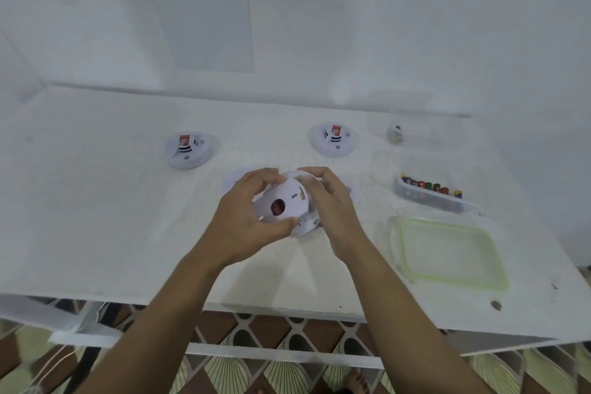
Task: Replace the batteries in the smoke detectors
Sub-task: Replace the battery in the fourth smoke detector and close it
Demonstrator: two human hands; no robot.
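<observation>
Detector (pixel 289 198) is off the tabletop (pixel 112 217), held dead centre between both hands, above the near half of the surface. Left hand (pixel 246 217) grips the left rim, with fingers curled over the top edge and thumb under the bottom edge. Right hand (pixel 332 205) wraps the right rim, fingers curled over the top. Neither hand is free.

Back face tilts toward the camera. Round opening (pixel 277 206) in it shows something red inside; battery or not, can't tell. The opening sits on the left half of the face, close to the left thumb, so that hand is nearer for any work there.

Key geometry: batteries (pixel 430 187) stand in a clear tray (pixel 412 198) to the right, well apart from the detector, on the right hand's side. The tray's long axis runs from far-left to near-right. My read: the right hand lets go and reaches across while the left alone holds the detector, back face up.

Far-left detector (pixel 188 150) and far-right detector (pixel 334 139) rest on the tabletop beyond the hands, untouched. Green-rimmed lid (pixel 447 253) lies just on the near side of the tray.
</observation>
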